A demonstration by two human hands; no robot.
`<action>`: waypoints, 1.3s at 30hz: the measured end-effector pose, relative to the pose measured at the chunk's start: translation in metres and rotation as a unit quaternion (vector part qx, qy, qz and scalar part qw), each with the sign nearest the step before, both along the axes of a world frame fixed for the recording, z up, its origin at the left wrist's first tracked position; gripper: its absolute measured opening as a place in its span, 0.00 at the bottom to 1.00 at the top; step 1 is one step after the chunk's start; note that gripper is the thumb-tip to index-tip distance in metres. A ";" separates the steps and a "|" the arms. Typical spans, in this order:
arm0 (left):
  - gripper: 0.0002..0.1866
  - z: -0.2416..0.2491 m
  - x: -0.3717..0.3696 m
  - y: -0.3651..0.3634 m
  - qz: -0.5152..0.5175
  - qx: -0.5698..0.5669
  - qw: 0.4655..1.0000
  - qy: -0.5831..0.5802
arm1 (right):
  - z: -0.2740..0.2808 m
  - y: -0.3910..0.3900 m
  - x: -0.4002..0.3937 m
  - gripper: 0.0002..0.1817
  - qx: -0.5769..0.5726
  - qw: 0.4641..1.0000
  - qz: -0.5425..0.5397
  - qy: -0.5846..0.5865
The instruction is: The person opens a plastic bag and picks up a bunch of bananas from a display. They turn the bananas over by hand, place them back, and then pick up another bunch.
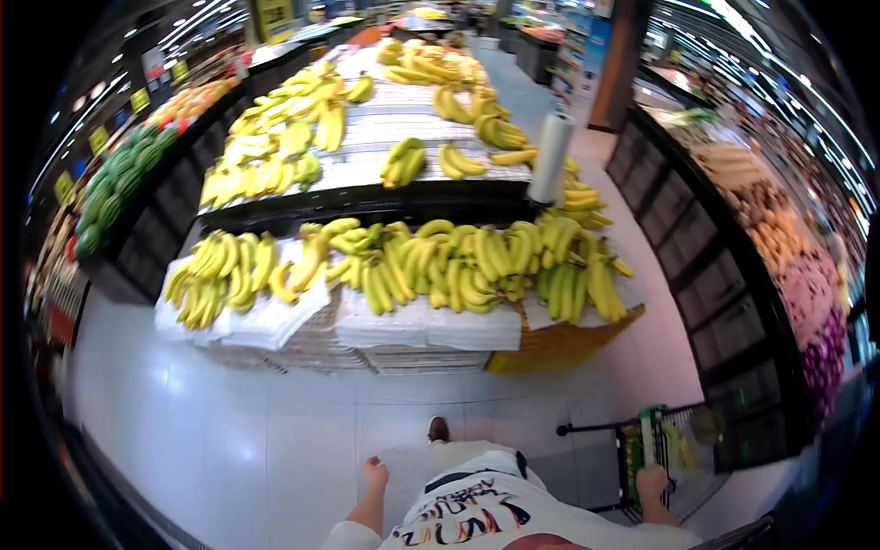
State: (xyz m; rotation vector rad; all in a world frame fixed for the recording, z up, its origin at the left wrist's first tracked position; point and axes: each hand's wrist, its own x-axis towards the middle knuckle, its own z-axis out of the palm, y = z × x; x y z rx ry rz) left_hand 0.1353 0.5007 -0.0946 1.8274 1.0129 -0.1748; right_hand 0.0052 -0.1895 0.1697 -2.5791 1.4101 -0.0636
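Observation:
My left hand (375,472) hangs beside my body over the floor, its fingers loosely curled and nothing visible in them. On my other side, my right hand (652,480) is wrapped round the handle of a shopping cart (632,458). Something yellow shows inside the cart, too small and blurred to name. Ahead of me, beyond the reach of both hands, bunches of bananas (467,261) lie in a row on the front ledge of a display stand (431,321). More bananas (284,119) are spread over the stand's higher, striped top.
An upright roll of plastic bags (553,156) stands at the stand's right. Watermelons (119,183) fill a left-hand shelf. Along the right runs a black produce counter (715,293) with root vegetables (775,229) and purple produce (825,353). Tiled floor (302,412) lies before me.

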 end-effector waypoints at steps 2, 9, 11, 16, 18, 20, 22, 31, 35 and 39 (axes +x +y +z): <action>0.24 0.008 0.020 0.003 -0.021 -0.011 1.000 0.009 | 0.039 0.033 0.025 0.11 0.039 0.995 -0.082 0.051; 0.26 0.019 0.090 0.057 -0.090 0.008 0.995 -0.040 | 0.006 0.048 0.058 0.13 0.006 0.993 -0.114 0.019; 0.26 0.025 0.107 0.071 -0.106 0.000 0.994 -0.030 | 0.015 0.065 0.072 0.14 0.019 0.991 -0.127 0.029; 0.25 0.020 0.147 0.084 -0.098 -0.007 0.995 -0.015 | 0.002 0.085 0.092 0.15 0.031 0.988 -0.133 0.078; 0.24 0.029 0.163 0.082 -0.135 -0.025 0.991 0.005 | -0.008 0.092 0.095 0.16 0.014 0.988 -0.125 0.087; 0.24 0.036 0.179 0.078 -0.188 -0.015 0.982 0.030 | 0.009 0.116 0.111 0.17 0.038 0.986 -0.136 0.087; 0.24 0.044 0.199 0.074 -0.261 0.026 0.963 0.061 | 0.009 0.130 0.118 0.18 0.058 0.985 -0.138 0.083; 0.24 0.034 0.284 0.079 -0.441 -0.034 0.896 0.029 | 0.010 0.223 0.144 0.14 0.057 0.990 -0.082 0.096; 0.21 0.060 0.311 0.110 -0.466 -0.024 0.882 -0.056 | 0.037 0.284 0.178 0.16 0.058 0.986 -0.132 0.083; 0.21 0.057 0.333 0.144 -0.474 -0.043 0.875 -0.090 | 0.020 0.316 0.194 0.19 0.041 0.976 -0.175 0.127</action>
